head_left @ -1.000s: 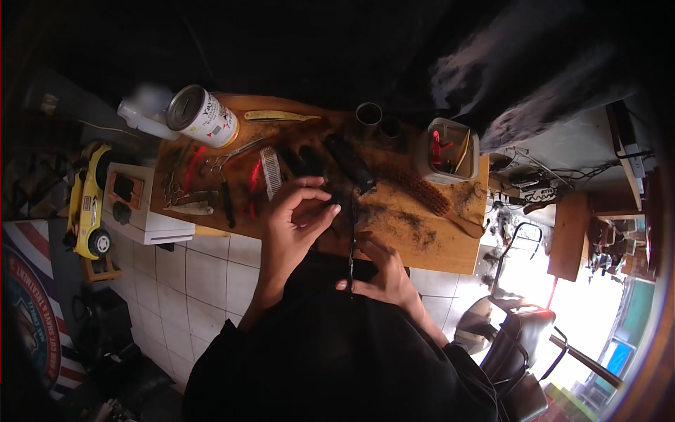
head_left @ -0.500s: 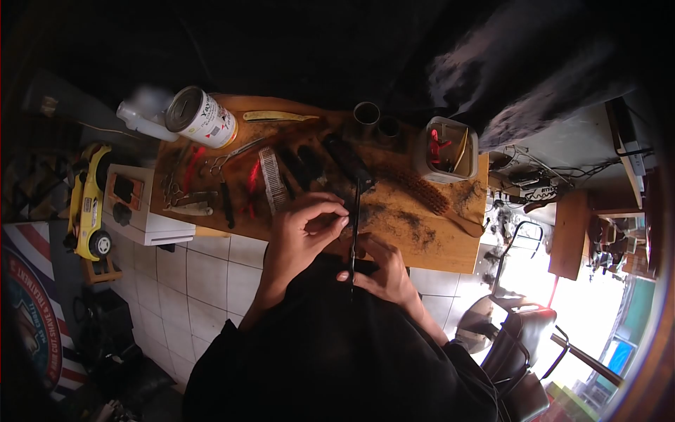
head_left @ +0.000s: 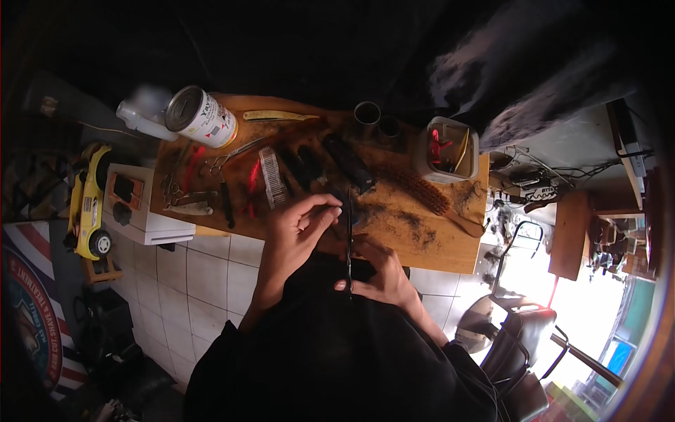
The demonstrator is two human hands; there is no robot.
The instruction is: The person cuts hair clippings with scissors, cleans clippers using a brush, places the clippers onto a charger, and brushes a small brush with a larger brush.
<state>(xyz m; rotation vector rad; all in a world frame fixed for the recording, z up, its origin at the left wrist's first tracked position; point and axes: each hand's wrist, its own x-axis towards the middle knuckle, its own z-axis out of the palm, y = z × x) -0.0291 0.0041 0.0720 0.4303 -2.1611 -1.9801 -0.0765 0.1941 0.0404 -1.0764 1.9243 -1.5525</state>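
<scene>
From my end, the wooden table (head_left: 457,246) fills the middle of the view, scattered with dark clippings; on its far left corner I see the labelled tin (head_left: 204,121), and towards its far right the plastic tub (head_left: 425,156) with red and yellow things inside; the left hand (head_left: 299,228) is raised near the table's near edge, thumb and forefinger pinched together, and whether anything thin sits between them I can't make out; the right hand (head_left: 380,267), just beside it, is curled around the slender dark tool (head_left: 349,243), thumb at its near end; beyond the hands lie the brown brush (head_left: 422,193), the black clipper (head_left: 348,163) and the pale comb (head_left: 272,177); the tool is narrowest of all, its long axis running nearly straight away from the body, crossing the near edge in my view, with its far tip pointing towards the clipper.
</scene>
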